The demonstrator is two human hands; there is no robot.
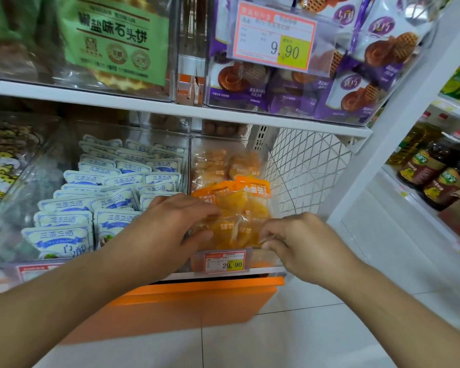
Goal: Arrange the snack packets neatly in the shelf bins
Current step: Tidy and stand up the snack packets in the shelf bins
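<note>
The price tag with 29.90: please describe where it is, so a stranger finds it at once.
On the lower shelf, find the clear bin of orange packets that both hands touch. The price tag hangs on its front edge, between the wrists. It reads 29.90; the upper tag reads 9.90.

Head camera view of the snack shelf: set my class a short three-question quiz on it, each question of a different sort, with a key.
1. True or false: both hands are on the orange packets in the right-hand bin.
2. What price does the tag below that bin show?
A) 9.90
B) 19.90
C) 29.90
3. Fill in: the bin left of the orange packets holds rows of white and ____ packets.

Key
1. True: left hand and right hand each have a grip on them.
2. C
3. blue
</note>
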